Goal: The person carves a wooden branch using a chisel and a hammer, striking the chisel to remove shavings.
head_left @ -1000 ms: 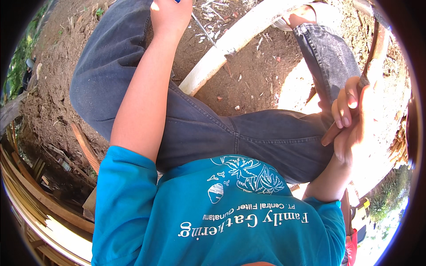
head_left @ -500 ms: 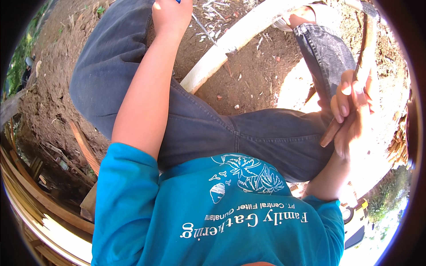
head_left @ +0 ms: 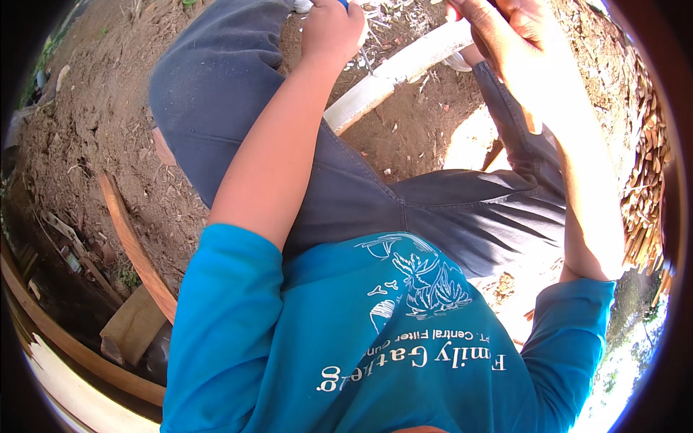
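The left hand (head_left: 330,29) is fisted on something blue just above the pale pole (head_left: 393,76) on the dirt, the right hand (head_left: 516,43), fingers curled around something I cannot tell, hovers beside it, work apparently unfinished.

the left hand (head_left: 330,29) is closed around something blue, almost wholly cut off by the top edge. the right hand (head_left: 509,40) has its fingertips cut off there too, so its grip cannot be told.
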Motion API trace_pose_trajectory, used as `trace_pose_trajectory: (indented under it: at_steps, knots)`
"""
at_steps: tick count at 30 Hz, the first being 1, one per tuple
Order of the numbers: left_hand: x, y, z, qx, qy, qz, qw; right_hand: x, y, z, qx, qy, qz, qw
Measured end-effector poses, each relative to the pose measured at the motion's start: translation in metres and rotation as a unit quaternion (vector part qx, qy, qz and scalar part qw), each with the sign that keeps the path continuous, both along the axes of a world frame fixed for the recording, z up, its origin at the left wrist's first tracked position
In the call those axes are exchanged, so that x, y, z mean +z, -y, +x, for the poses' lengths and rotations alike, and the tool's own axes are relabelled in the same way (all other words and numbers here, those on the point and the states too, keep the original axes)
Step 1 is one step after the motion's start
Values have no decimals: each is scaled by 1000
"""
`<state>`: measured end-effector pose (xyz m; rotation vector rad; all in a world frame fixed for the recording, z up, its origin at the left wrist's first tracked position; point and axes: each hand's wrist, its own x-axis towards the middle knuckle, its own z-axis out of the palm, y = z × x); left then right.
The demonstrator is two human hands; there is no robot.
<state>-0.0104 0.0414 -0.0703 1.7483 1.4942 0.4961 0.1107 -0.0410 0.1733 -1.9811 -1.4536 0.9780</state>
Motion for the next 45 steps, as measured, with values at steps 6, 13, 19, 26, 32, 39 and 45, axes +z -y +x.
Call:
trace_pose_trajectory:
  at_steps: [6,13,19,26,32,39,45]
  knots:
    - [53,22,-19,-144,9,93,985,10,15,-21,-9,-74,42,996]
    - [82,25,-29,-311,163,-42,935,39,63,-31,-168,-71,30,983]
    - [66,31,-18,-346,202,24,916,5,116,-14,-133,-44,-15,990]
    - [61,29,-10,-377,195,19,905,-8,140,-23,-198,-40,6,979]
    - [63,30,-16,-398,178,40,899,-9,149,-22,-220,-76,101,967]
    - [74,19,-11,-451,74,94,884,-20,162,-20,-247,-162,41,955]
    - [70,17,-11,-447,74,132,881,-18,161,-30,-200,-146,114,962]
